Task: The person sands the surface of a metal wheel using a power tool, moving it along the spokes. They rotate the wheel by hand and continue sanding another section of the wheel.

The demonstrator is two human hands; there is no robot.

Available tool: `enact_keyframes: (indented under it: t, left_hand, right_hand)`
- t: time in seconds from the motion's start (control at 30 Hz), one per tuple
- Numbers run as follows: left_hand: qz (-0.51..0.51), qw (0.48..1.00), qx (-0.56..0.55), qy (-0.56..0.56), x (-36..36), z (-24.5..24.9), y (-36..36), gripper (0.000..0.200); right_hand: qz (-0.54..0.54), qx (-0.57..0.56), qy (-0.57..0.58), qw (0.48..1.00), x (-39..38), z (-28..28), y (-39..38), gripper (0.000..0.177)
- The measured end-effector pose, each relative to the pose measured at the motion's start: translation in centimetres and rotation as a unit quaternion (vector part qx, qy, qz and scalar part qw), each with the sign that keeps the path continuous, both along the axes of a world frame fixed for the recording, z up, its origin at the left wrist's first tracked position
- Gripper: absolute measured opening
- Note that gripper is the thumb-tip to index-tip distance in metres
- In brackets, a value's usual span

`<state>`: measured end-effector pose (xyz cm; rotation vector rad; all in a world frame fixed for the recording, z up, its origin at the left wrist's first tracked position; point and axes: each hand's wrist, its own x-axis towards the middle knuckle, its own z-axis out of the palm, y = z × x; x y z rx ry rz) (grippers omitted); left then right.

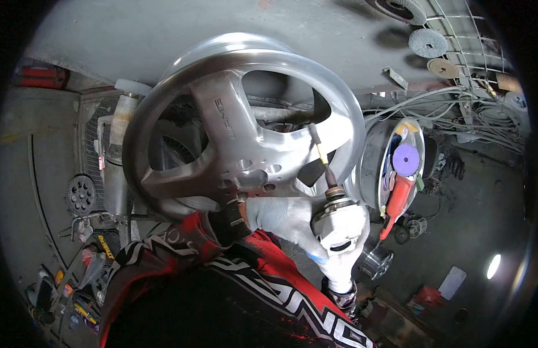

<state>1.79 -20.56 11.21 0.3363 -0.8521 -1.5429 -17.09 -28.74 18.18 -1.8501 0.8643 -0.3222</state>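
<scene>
A large five-spoke metal wheel rim stands upright in front of me, with raised letters on its upper spoke. Both my hands wear pale gloves and are closed round a white-bodied power tool. My left hand reaches in from the left, its fingers partly hidden at the tool's near side. From below, my right hand wraps the tool's rear and right side. The tool's thin shaft points up and away, its tip at the right spoke beside a window edge. Whether the tip touches the metal, I cannot tell.
Right of the wheel, another rim holds an orange-red tool and a purple disc. Abrasive wheels hang on a wire rack at upper right, above coiled cables. Tools and bags clutter the lower left.
</scene>
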Motion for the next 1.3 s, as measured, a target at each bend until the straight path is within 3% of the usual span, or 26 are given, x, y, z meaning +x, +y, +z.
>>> enact_keyframes:
  t: [0.07, 0.1, 0.2, 0.27, 0.3, 0.33, 0.4, 0.43, 0.47, 0.5, 0.57, 0.6, 0.67, 0.7, 0.73, 0.8, 0.83, 0.87, 0.9, 0.93, 1.0, 1.03, 1.07, 1.13, 1.17, 1.3]
  left_hand:
    - [-0.017, 0.999, 0.01, 0.036, -0.5, -0.6, -0.5, 0.069]
    - [-0.01, 0.999, 0.004, 0.031, -0.7, -0.7, -0.6, 0.069]
    - [0.02, 0.999, -0.008, 0.034, -0.6, -0.3, 0.0, 0.062]
    - [0.042, 0.998, -0.015, 0.041, -0.5, 0.0, 0.7, 0.057]
    - [0.023, 0.999, 0.006, 0.048, -0.4, -0.1, 1.2, 0.057]
    - [0.004, 0.998, 0.026, 0.055, -0.3, -0.1, 1.8, 0.057]
    - [0.029, 0.997, 0.07, 0.002, -0.4, -0.1, 3.1, 0.058]
    - [0.033, 0.996, 0.081, -0.014, -0.6, -0.2, 3.4, 0.058]
    - [0.036, 0.995, 0.092, -0.031, -0.7, -0.4, 3.6, 0.058]
    - [-0.01, 0.992, 0.109, -0.07, -0.9, -1.2, 3.8, 0.081]
    - [-0.012, 0.991, 0.111, -0.079, -0.3, -0.8, 4.3, 0.083]
    - [-0.014, 0.99, 0.112, -0.087, -0.1, -0.6, 4.4, 0.085]
    - [0.01, 0.989, 0.101, -0.104, -1.0, -1.8, 5.0, 0.087]
    - [0.034, 0.988, 0.091, -0.12, -1.4, -2.1, 5.2, 0.088]
    - [0.031, 0.988, 0.091, -0.121, -1.3, -2.0, 5.3, 0.088]
    - [0.0, 0.989, 0.133, -0.068, -1.2, -1.8, 5.6, 0.093]
    - [0.0, 0.989, 0.133, -0.069, -1.2, -1.8, 5.6, 0.093]
    - [0.019, 0.982, 0.12, -0.143, -1.2, -1.9, 5.5, 0.092]
    - [0.037, 0.97, 0.103, -0.216, -1.2, -1.9, 5.4, 0.092]
    - [0.035, 0.971, 0.1, -0.216, -1.3, -1.8, 5.0, 0.092]
    - [-0.008, 0.987, 0.136, -0.09, -1.5, -1.5, 3.7, 0.089]
    - [0.009, 0.987, 0.12, -0.103, -1.1, -0.8, 3.3, 0.084]
    - [0.007, 0.988, 0.119, -0.102, -0.7, -0.4, 2.7, 0.084]
    - [-0.045, 0.998, 0.051, 0.01, 0.1, 0.1, 2.0, 0.079]
    - [-0.047, 0.996, 0.071, -0.017, -0.1, -0.2, 2.0, 0.076]
    - [-0.04, 0.995, 0.094, -0.016, -1.1, -1.0, 2.8, 0.076]
  right_hand:
    - [-0.218, 0.268, -0.074, 0.936, 0.8, 0.7, -0.4, 0.089]
    - [-0.216, 0.268, -0.074, 0.936, 0.7, 0.6, -0.4, 0.089]
    - [-0.1, 0.153, 0.035, 0.982, 0.8, 0.3, 0.1, 0.076]
    - [0.062, -0.147, 0.02, 0.987, 1.7, 0.3, 1.6, 0.06]
    - [0.03, -0.015, 0.095, 0.995, 1.7, 1.2, 1.3, 0.058]
    - [0.03, -0.014, 0.095, 0.995, 2.0, 1.3, 1.5, 0.058]
    - [-0.071, 0.301, -0.065, 0.949, 2.4, 1.3, 2.0, 0.059]
    - [0.057, 0.001, 0.108, 0.993, 2.1, 0.9, 2.1, 0.06]
    - [0.058, 0.003, 0.106, 0.993, 1.8, 0.3, 2.4, 0.06]
    - [0.054, -0.025, 0.055, 0.997, 1.6, -0.5, 2.9, 0.059]
    - [0.051, -0.052, 0.003, 0.997, 1.7, -0.7, 3.2, 0.059]
    - [-0.01, 0.125, -0.039, 0.991, 1.9, -0.5, 3.1, 0.058]
    - [-0.131, 0.458, -0.12, 0.871, 2.2, -0.2, 3.0, 0.06]
    - [-0.03, 0.239, -0.003, 0.971, 0.4, -2.0, 3.2, 0.063]
    - [-0.032, 0.24, -0.005, 0.97, 0.5, -2.0, 3.2, 0.063]
    - [0.082, 0.002, 0.003, 0.997, 1.1, -1.8, 3.2, 0.066]
    - [0.082, 0.003, 0.002, 0.997, 1.4, -1.3, 3.1, 0.066]
    - [-0.057, 0.272, -0.057, 0.959, 1.9, -0.6, 2.9, 0.069]
    - [-0.191, 0.514, -0.111, 0.829, 2.0, -0.2, 2.8, 0.073]
    - [-0.193, 0.51, -0.112, 0.83, 1.7, -0.3, 2.9, 0.073]
    - [-0.067, 0.216, -0.042, 0.973, 0.9, -0.6, 3.2, 0.065]
    - [-0.033, 0.135, 0.02, 0.99, 1.5, 0.2, 2.5, 0.065]
    - [-0.034, 0.134, 0.021, 0.99, 1.4, 0.5, 2.0, 0.065]
    - [-0.152, 0.259, -0.002, 0.954, 1.4, 0.9, 1.4, 0.063]
    - [-0.002, 0.057, 0.104, 0.993, 2.1, 1.4, 1.9, 0.063]
    - [0.055, -0.003, 0.047, 0.997, 1.9, 0.7, 2.5, 0.063]
